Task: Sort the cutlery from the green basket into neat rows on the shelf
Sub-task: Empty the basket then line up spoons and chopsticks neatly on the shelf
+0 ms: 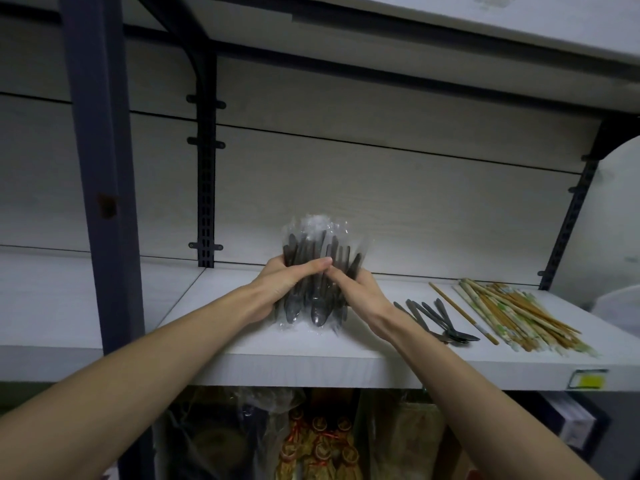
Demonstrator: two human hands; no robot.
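A thick bundle of dark metal spoons in clear plastic wrappers (313, 261) stands on the white shelf (311, 362), bowls down near the front edge. My left hand (280, 282) grips the bundle from the left, thumb across its front. From the right, my right hand (360, 289) grips it as well, and the thumbs nearly meet. To the right, several unwrapped spoons (440, 320) lie in a loose fan, then a single wooden chopstick (464, 313), then a pile of paper-wrapped chopsticks (519, 317). The green basket is not in view.
A dark metal upright (100, 168) stands at the left, a slotted bracket (206, 174) at the back. A yellow label (587, 379) sits on the shelf's front edge. Bagged goods (311, 441) fill the shelf below. A white rounded object (620, 220) stands at far right.
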